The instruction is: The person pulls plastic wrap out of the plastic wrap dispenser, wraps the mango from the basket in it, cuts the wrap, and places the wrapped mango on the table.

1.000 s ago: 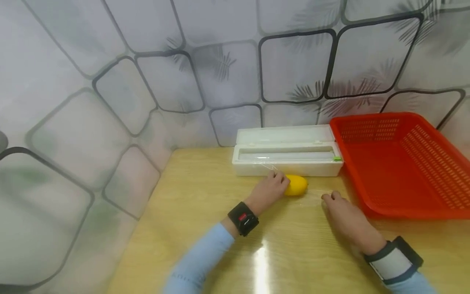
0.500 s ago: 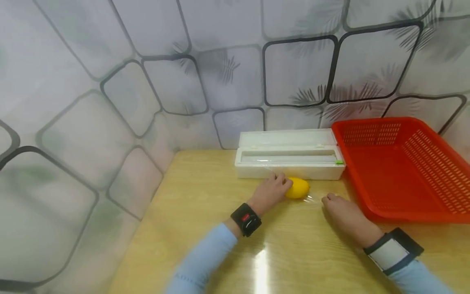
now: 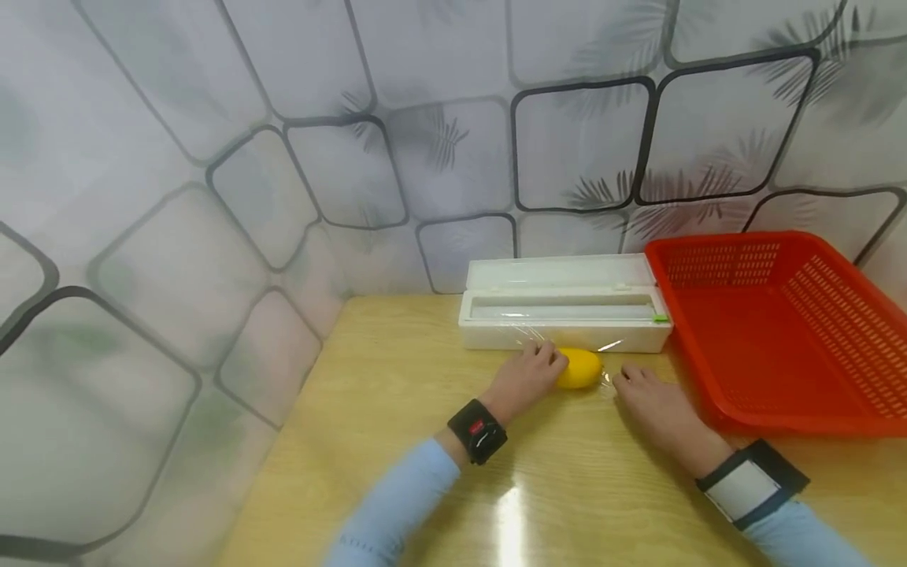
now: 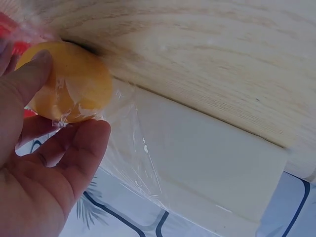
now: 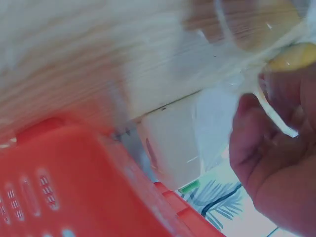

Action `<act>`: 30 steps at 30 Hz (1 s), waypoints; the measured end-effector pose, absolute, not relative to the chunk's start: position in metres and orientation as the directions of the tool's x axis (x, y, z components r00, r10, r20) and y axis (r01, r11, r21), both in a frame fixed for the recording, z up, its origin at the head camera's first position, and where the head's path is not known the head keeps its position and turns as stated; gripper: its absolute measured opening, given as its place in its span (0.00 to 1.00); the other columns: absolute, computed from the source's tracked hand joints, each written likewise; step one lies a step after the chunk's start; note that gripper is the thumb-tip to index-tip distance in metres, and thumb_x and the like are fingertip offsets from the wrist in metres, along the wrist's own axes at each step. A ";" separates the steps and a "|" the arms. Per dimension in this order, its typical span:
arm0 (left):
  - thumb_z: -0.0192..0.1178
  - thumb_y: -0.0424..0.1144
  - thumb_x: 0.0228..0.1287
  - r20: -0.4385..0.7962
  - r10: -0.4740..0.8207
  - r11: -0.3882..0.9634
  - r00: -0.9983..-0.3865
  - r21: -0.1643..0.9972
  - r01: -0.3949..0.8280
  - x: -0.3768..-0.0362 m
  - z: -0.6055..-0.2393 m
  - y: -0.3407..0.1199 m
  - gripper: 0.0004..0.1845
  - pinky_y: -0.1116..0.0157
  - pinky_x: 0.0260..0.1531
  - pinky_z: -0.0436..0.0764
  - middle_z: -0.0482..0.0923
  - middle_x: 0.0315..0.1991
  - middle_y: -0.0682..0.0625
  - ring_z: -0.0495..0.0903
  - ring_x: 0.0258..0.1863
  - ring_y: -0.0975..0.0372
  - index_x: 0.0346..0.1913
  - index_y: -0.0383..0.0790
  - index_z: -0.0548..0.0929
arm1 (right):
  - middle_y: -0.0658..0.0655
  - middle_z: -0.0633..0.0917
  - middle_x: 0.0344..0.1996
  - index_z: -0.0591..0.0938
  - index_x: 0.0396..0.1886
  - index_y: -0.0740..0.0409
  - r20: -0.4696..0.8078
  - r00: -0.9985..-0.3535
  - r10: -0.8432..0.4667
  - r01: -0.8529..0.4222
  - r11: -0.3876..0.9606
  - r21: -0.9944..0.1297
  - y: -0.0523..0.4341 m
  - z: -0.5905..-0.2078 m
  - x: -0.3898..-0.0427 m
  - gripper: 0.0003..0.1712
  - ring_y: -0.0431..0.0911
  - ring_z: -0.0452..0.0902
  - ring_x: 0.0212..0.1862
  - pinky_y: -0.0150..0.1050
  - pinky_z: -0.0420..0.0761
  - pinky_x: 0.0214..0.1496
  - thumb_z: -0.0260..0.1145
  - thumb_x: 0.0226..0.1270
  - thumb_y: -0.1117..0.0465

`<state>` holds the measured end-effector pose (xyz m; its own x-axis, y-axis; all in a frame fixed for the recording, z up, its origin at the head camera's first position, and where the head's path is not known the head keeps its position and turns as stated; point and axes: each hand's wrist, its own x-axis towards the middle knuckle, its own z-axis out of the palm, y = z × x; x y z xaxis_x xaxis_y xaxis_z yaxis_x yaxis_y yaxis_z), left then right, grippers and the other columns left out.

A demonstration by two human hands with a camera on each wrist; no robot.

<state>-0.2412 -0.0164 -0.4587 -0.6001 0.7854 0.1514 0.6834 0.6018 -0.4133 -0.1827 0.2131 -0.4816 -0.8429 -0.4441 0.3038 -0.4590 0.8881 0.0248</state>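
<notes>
Your left hand [image 3: 527, 376] gripped the yellow fruit [image 3: 579, 368] at frame centre, by the dispenser [image 3: 563, 319]; your right hand [image 3: 648, 398] pinched the film [image 4: 131, 148]. Uneven pulling risked tearing the film.

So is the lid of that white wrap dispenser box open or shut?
Open: the white dispenser box has its lid tipped back toward the wall, exposing the trough inside.

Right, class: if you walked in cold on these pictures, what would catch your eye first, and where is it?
Probably the yellow lemon on the wooden table, held between the left hand and the right hand, with clear plastic wrap stretched over it. Behind it lies an open white wrap box, and a big red basket sits to the right.
</notes>
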 end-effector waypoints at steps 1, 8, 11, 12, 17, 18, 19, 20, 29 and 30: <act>0.56 0.40 0.74 0.154 0.785 0.602 -0.599 -0.417 0.681 -0.241 -0.459 -0.017 0.12 0.76 0.31 0.78 0.72 0.46 0.50 0.72 0.40 0.60 0.56 0.45 0.74 | 0.62 0.73 0.35 0.75 0.40 0.64 0.320 -0.839 -0.440 -0.457 0.889 0.022 0.212 -0.480 -0.183 0.15 0.53 0.71 0.28 0.40 0.73 0.15 0.68 0.56 0.76; 0.55 0.37 0.74 0.162 0.769 0.624 -0.618 -0.398 0.672 -0.242 -0.457 -0.018 0.13 0.74 0.37 0.81 0.73 0.48 0.50 0.74 0.43 0.60 0.57 0.46 0.74 | 0.62 0.73 0.32 0.74 0.46 0.65 0.492 -0.749 -0.443 -0.490 0.871 0.037 0.199 -0.466 -0.190 0.22 0.49 0.66 0.22 0.37 0.70 0.14 0.68 0.51 0.80; 0.55 0.37 0.74 0.150 0.775 0.619 -0.614 -0.380 0.687 -0.243 -0.458 -0.018 0.13 0.74 0.36 0.81 0.73 0.49 0.49 0.75 0.44 0.59 0.58 0.46 0.73 | 0.61 0.74 0.32 0.74 0.44 0.64 0.505 -0.740 -0.444 -0.494 0.869 0.041 0.195 -0.466 -0.194 0.20 0.49 0.67 0.20 0.37 0.68 0.13 0.69 0.52 0.79; 0.55 0.37 0.74 0.149 0.777 0.617 -0.612 -0.377 0.691 -0.244 -0.459 -0.018 0.14 0.74 0.36 0.81 0.73 0.50 0.49 0.75 0.44 0.59 0.58 0.46 0.73 | 0.61 0.74 0.32 0.74 0.44 0.64 0.504 -0.738 -0.448 -0.496 0.867 0.046 0.195 -0.466 -0.196 0.20 0.49 0.68 0.21 0.37 0.69 0.13 0.69 0.52 0.79; 0.55 0.38 0.74 0.153 0.778 0.615 -0.609 -0.384 0.689 -0.246 -0.461 -0.017 0.13 0.75 0.35 0.79 0.72 0.48 0.50 0.74 0.42 0.60 0.58 0.46 0.73 | 0.63 0.75 0.38 0.78 0.43 0.63 0.485 -0.735 -0.474 -0.516 0.855 0.053 0.186 -0.464 -0.206 0.19 0.53 0.72 0.33 0.40 0.79 0.23 0.72 0.53 0.78; 0.55 0.39 0.75 0.152 0.778 0.615 -0.610 -0.387 0.688 -0.246 -0.461 -0.017 0.13 0.75 0.35 0.79 0.72 0.48 0.50 0.74 0.42 0.60 0.58 0.46 0.73 | 0.64 0.75 0.39 0.79 0.43 0.63 0.484 -0.734 -0.476 -0.518 0.854 0.055 0.183 -0.464 -0.208 0.18 0.54 0.73 0.36 0.41 0.81 0.26 0.72 0.53 0.77; 0.55 0.39 0.74 0.151 0.778 0.614 -0.610 -0.387 0.688 -0.246 -0.461 -0.017 0.13 0.75 0.36 0.79 0.72 0.48 0.50 0.73 0.41 0.60 0.59 0.46 0.73 | 0.64 0.74 0.40 0.80 0.42 0.63 0.481 -0.737 -0.475 -0.515 0.856 0.055 0.181 -0.464 -0.211 0.16 0.55 0.73 0.38 0.42 0.82 0.27 0.72 0.54 0.76; 0.55 0.40 0.74 0.149 0.779 0.614 -0.610 -0.384 0.690 -0.246 -0.461 -0.017 0.14 0.75 0.35 0.79 0.72 0.47 0.50 0.73 0.41 0.60 0.59 0.46 0.73 | 0.64 0.74 0.39 0.81 0.41 0.63 0.482 -0.740 -0.470 -0.510 0.858 0.054 0.179 -0.464 -0.213 0.15 0.56 0.72 0.39 0.42 0.82 0.27 0.72 0.54 0.76; 0.55 0.39 0.75 0.149 0.797 0.590 -0.585 -0.396 0.703 -0.246 -0.461 -0.017 0.14 0.75 0.37 0.77 0.72 0.48 0.50 0.72 0.40 0.61 0.59 0.45 0.73 | 0.64 0.75 0.34 0.80 0.41 0.66 0.593 -0.716 -0.368 -0.449 0.893 0.012 0.171 -0.475 -0.218 0.17 0.56 0.73 0.35 0.45 0.83 0.28 0.75 0.52 0.75; 0.54 0.39 0.75 0.154 0.799 0.589 -0.581 -0.396 0.705 -0.245 -0.461 -0.017 0.13 0.74 0.37 0.77 0.72 0.48 0.50 0.72 0.41 0.61 0.59 0.45 0.74 | 0.64 0.76 0.34 0.79 0.40 0.66 0.603 -0.714 -0.354 -0.447 0.895 -0.003 0.171 -0.477 -0.218 0.17 0.56 0.73 0.34 0.46 0.83 0.28 0.75 0.52 0.74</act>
